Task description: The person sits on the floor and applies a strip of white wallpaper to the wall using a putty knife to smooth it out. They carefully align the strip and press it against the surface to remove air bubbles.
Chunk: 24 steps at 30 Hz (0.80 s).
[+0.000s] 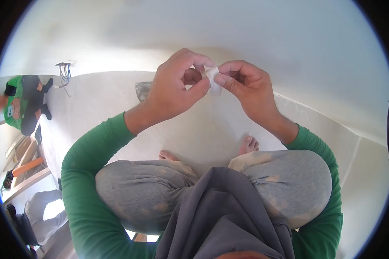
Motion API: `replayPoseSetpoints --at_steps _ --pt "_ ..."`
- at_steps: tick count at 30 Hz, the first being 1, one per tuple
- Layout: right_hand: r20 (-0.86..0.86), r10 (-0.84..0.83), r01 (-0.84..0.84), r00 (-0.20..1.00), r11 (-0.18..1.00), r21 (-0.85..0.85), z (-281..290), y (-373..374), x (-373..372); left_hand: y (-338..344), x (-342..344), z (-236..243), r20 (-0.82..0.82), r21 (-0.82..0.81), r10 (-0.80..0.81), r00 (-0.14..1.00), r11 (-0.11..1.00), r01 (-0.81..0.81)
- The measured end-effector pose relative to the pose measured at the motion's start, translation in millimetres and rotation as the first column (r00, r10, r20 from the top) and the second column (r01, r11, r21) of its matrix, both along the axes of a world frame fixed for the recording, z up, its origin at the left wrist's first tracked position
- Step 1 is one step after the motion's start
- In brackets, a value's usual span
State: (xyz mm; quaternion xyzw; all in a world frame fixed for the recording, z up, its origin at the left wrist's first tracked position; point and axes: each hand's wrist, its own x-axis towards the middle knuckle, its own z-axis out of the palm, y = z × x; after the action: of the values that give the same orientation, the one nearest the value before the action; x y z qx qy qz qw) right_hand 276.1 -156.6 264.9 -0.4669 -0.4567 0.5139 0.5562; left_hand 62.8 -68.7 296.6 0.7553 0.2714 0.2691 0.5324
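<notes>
Between my hands, in front of the pale wall, is a small white roll that looks like tape point(214, 81). My left hand point(179, 82) is closed around its left side, thumb below and fingers above. From the right, my right hand point(246, 84) pinches the roll's edge between thumb and forefinger. Whether a strip has come loose from it, I cannot tell. Behind my left wrist lies a flat grey piece point(143, 90), partly hidden, perhaps a scraper blade.
I squat on a pale floor point(203, 142) close to the wall point(289, 43). Blue and grey wires point(65, 75) stick out of the wall at left. A person in green point(19, 103) sits at far left, near wooden boards point(28, 170); another person's grey-clad legs point(43, 211) show lower left.
</notes>
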Motion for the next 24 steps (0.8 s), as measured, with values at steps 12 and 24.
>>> replayPoseSetpoints --at_steps 12,24 --pt "0.012 0.118 -0.117 0.993 0.992 -0.038 -1.9 -2.0 -0.8 3.8 -4.4 -2.2 -0.08 -0.046 -0.003 0.997 0.999 0.0" --pt "-0.379 0.266 -0.423 0.886 0.797 -0.431 15.1 1.3 17.8 15.7 -16.9 14.4 -0.178 -0.39 -0.151 0.972 0.918 0.071"
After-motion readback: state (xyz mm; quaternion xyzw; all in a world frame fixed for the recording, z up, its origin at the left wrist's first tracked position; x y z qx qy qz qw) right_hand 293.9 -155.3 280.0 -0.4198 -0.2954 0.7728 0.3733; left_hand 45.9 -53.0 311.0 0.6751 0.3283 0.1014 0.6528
